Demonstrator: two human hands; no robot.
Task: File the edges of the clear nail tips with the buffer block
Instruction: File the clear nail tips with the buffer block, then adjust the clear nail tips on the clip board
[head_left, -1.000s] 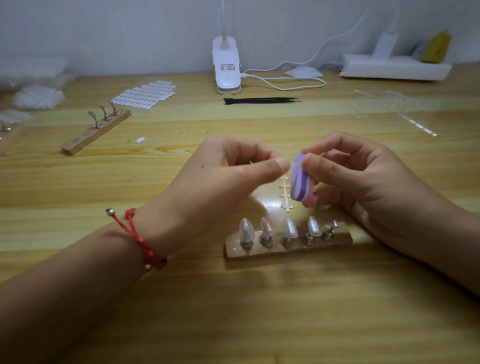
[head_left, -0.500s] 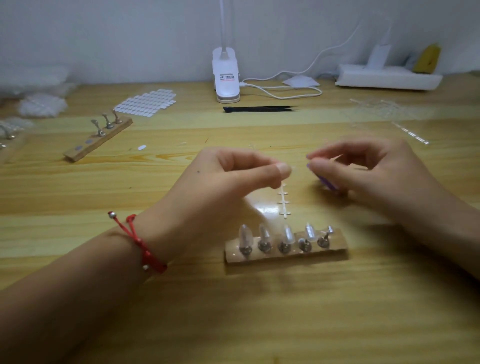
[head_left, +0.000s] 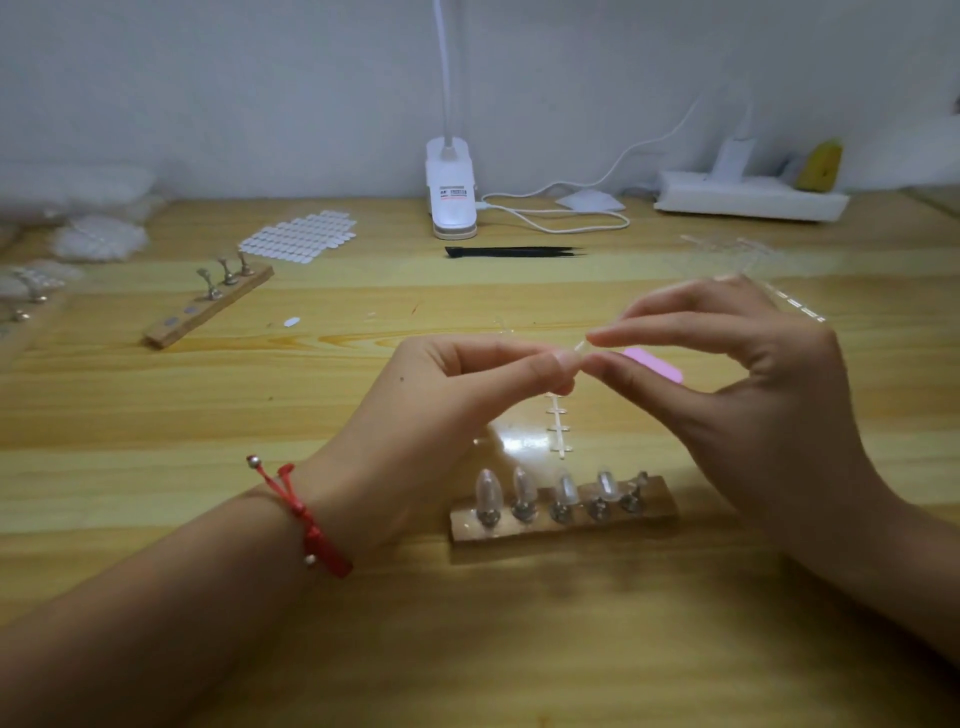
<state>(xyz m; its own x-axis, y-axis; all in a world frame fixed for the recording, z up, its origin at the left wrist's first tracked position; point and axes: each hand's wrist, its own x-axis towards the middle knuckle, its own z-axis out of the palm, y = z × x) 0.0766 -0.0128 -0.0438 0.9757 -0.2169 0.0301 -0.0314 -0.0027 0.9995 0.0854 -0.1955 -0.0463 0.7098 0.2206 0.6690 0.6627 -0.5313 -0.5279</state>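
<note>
Left hand (head_left: 467, 384): my thumb and forefinger pinch one clear nail tip (head_left: 578, 347).
Right hand (head_left: 753, 395): my thumb and forefinger nip the same tip from its 3 o'clock side.
Buffer block (head_left: 652, 365): pink face up, seen in the gap under my right fingers, at 3 o'clock of the tip. I cannot tell whether it lies on the table (head_left: 519, 649).
Wooden holder (head_left: 660, 501): at 6 o'clock of my hands, carrying four mounted tips (head_left: 489, 491).
Black tweezers (head_left: 511, 252): at 12 o'clock.

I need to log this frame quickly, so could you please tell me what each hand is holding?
Left hand: pinches the clear nail tip.
Right hand: pinches the same tip's other end; the buffer block is not gripped.
</note>
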